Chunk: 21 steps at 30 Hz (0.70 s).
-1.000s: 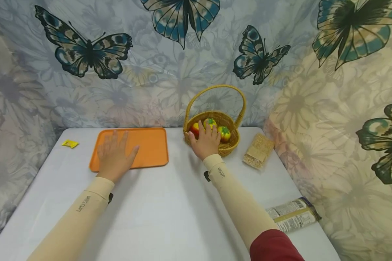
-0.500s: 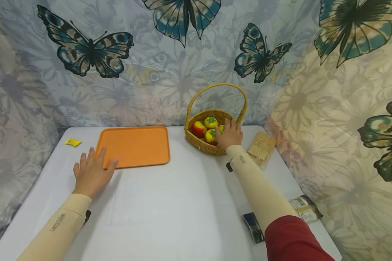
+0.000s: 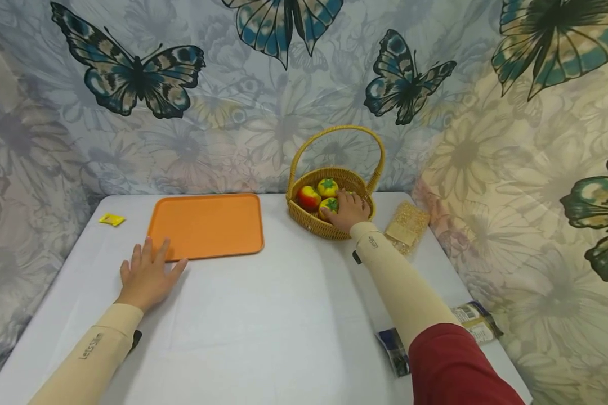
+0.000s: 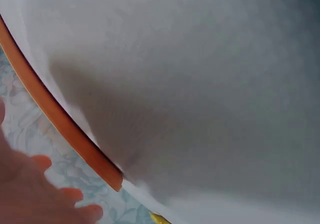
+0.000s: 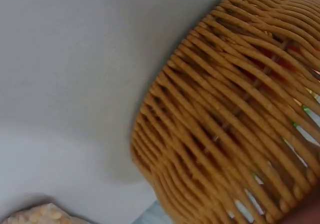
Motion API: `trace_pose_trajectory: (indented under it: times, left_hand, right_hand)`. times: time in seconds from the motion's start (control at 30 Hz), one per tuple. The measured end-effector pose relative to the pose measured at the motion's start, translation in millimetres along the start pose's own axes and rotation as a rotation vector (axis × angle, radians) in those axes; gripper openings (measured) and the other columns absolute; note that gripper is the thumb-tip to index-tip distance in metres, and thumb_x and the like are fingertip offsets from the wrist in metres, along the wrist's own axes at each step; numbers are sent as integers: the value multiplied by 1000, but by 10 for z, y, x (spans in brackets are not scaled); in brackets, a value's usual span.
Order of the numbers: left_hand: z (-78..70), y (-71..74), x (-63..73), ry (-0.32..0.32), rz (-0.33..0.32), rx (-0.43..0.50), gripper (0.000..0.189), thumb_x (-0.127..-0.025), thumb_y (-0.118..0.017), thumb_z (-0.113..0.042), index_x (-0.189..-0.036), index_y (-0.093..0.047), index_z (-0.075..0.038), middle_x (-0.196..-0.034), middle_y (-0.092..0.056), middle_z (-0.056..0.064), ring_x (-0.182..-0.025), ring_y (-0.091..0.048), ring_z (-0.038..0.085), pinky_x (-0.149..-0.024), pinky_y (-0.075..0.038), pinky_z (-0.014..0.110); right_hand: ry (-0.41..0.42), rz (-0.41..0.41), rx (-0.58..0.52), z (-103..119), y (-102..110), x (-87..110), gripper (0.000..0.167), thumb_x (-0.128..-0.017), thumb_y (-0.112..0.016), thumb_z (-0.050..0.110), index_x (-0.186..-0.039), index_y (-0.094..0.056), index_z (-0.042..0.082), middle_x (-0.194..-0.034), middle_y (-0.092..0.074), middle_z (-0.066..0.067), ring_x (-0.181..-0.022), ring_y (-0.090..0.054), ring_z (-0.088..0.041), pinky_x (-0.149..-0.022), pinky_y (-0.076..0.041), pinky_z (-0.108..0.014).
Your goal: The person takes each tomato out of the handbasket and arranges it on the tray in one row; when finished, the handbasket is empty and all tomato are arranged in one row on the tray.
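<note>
A wicker basket [image 3: 311,220] with a tall handle stands at the back of the table. Inside it lie several fruits like persimmons, yellow and red with green leafy tops: a red and yellow one [image 3: 309,198], one behind [image 3: 327,186], one in front [image 3: 329,207]. My right hand [image 3: 351,211] reaches over the basket's right side, fingers curled down around another persimmon-like fruit, mostly hidden beneath it. The right wrist view shows only the basket's woven side [image 5: 225,114]. My left hand [image 3: 146,278] hovers palm down, fingers spread, by the near left corner of an orange tray [image 3: 213,225].
A small yellow packet [image 3: 112,219] lies left of the tray. Right of the basket is a clear bag of pale grains [image 3: 407,225]. Another long package [image 3: 395,351] lies partly under my right forearm, near the table's right edge. Butterfly-patterned cloth walls the back and sides.
My left hand has drawn back from over the tray towards its near left corner. My right hand has moved right across the basket, and its fingers have curled down onto a fruit.
</note>
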<state>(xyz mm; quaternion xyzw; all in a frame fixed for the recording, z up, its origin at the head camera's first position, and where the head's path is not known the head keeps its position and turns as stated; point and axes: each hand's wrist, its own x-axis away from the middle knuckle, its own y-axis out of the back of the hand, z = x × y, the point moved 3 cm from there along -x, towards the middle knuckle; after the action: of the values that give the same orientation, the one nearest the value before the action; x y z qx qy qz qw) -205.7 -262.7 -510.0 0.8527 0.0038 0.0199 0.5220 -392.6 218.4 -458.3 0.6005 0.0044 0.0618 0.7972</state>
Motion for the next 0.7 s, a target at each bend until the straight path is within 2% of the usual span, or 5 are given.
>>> trace_pose_trajectory:
  times: [0.13,0.23,0.37,0.53,0.7]
  left_hand:
    - [58,-83,6,-27,112,15,95,-106,-40,-71,-170,-12,-6,-169,15,35,-152,20,58,-110,7,84]
    - [84,-123,-7,-39,168,8,96,-106,-41,-70,-170,-11,-5,-169,16,35,-152,24,57,-111,8,83]
    - [100,-140,-18,-35,188,-24,95,-106,-42,-68,-169,-13,-4,-169,11,36,-152,21,58,-112,7,82]
    - [97,-135,-8,-11,198,-31,94,-106,-44,-67,-169,-15,-4,-169,7,38,-153,20,58,-113,7,81]
    - [79,-144,-4,-2,210,-20,92,-107,-45,-66,-168,-17,-3,-169,5,38,-153,20,58,-114,6,81]
  right_hand:
    - [6,26,28,10,-33,-49,90,-102,-52,68,-167,-27,11,-172,-27,-18,-158,-14,-42,-122,-7,-71]
    - [1,32,50,12,-47,-102,90,-101,-56,68,-166,-30,12,-170,-31,-18,-158,-16,-42,-121,-5,-71]
    - [-21,53,53,55,-34,-126,87,-100,-61,65,-163,-36,11,-168,-34,-19,-157,-18,-43,-120,-6,-73]
    - [-50,78,57,107,-33,-132,83,-100,-64,61,-160,-42,9,-164,-41,-21,-153,-26,-45,-117,-14,-74]
    - [-68,65,60,107,-68,-154,82,-98,-67,60,-159,-44,9,-162,-43,-21,-151,-31,-45,-116,-16,-74]
